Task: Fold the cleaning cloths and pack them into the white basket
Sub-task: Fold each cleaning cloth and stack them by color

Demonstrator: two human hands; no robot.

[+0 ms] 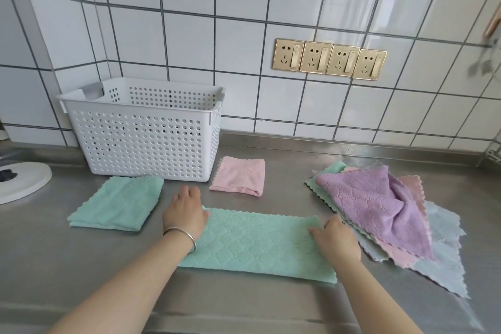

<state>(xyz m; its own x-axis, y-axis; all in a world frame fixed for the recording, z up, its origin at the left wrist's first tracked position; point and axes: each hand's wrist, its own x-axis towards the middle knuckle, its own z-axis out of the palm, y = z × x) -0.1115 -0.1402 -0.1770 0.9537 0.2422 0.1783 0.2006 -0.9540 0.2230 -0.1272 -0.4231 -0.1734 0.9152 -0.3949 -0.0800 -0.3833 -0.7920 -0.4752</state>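
Observation:
A long mint-green cloth [257,244], folded in half, lies flat on the steel counter in front of me. My left hand [185,211] rests on its left end and my right hand [337,238] on its right end; whether the fingers pinch the edges I cannot tell. A folded green cloth [116,203] lies to the left and a folded pink cloth [240,175] sits behind. The white perforated basket [141,141] stands at the back left; I see no cloth in it. At the right, a loose pile [379,206] holds purple, pink, green and grey cloths.
A white round object [24,179] lies at the far left edge of the steel counter [284,152]. The tiled wall behind carries a row of gold sockets [329,59]. Utensils [485,62] hang blurred at the upper right.

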